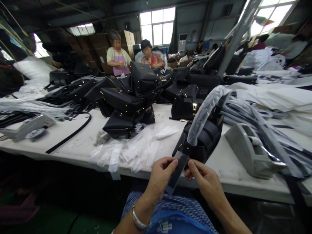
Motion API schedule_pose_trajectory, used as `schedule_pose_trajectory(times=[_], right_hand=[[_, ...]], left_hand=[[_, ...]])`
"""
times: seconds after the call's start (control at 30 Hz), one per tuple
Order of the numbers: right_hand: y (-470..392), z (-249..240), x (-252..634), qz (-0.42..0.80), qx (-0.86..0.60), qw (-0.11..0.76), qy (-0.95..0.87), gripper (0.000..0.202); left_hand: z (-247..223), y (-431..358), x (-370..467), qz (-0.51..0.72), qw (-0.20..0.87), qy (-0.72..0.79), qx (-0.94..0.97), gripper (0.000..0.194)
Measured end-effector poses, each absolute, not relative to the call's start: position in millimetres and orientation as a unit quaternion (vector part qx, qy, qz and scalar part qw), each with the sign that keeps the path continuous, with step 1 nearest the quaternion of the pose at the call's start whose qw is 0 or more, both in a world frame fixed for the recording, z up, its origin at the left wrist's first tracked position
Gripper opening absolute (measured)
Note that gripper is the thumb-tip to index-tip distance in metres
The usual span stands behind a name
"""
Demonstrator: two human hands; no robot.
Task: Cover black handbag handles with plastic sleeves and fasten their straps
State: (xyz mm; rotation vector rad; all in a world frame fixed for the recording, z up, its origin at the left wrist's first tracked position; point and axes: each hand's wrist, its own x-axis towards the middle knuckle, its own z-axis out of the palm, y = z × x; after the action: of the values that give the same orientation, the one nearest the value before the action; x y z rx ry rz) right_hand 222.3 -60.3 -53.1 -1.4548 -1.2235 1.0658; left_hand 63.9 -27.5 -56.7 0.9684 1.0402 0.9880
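A small clear plastic sleeve (177, 172) hangs at the table's front edge, pinched between the thumb and fingers of my left hand (162, 174). Close to its right side is my right hand (203, 175), its thumb and fingers pressed together; what lies between them is too small to name. Just beyond both hands sits a black handbag (208, 138), its raised handle wrapped in clear plastic (201, 118). Pieces of thin white plastic (143, 146) lie left of the bag.
Grey tape dispensers (253, 151) (36, 126) stand at right and left on the white table (162, 112). Black bags (122, 100) are piled behind. Plastic-wrapped straps (258, 126) lie at right, and a black strap (73, 135) at left. Two people (118, 60) (152, 58) are across the table.
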Motion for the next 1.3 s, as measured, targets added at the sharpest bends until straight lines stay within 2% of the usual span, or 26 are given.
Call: schedule_pose_trajectory(times=[0.27, 0.47, 0.67, 0.87, 1.0, 1.17, 1.3], right_hand=[[-48, -42, 214, 0.387, -0.620, 0.440, -0.522, 0.036], [-42, -44, 212, 0.373, -0.634, 0.430, -0.523, 0.040], [-43, -39, 213, 0.340, -0.659, 0.400, -0.538, 0.045], [-40, -37, 212, 0.315, -0.670, 0.410, -0.533, 0.047], [-37, -42, 210, 0.383, -0.640, 0.452, -0.489, 0.048], [-39, -40, 204, 0.465, -0.603, 0.490, -0.425, 0.047], [-45, -34, 202, 0.491, -0.581, 0.501, -0.412, 0.051]], left_hand=[[-56, -14, 78, 0.474, 0.613, 0.455, 0.439, 0.031], [-68, -24, 72, 0.474, 0.605, 0.453, 0.451, 0.037], [-79, -28, 71, 0.476, 0.583, 0.472, 0.459, 0.031], [-73, -30, 68, 0.521, 0.396, 0.475, 0.589, 0.014], [-79, -32, 64, 0.528, 0.287, 0.409, 0.687, 0.023], [-88, -33, 51, 0.474, 0.126, 0.345, 0.800, 0.035], [-84, -31, 41, 0.441, 0.014, 0.300, 0.846, 0.036]])
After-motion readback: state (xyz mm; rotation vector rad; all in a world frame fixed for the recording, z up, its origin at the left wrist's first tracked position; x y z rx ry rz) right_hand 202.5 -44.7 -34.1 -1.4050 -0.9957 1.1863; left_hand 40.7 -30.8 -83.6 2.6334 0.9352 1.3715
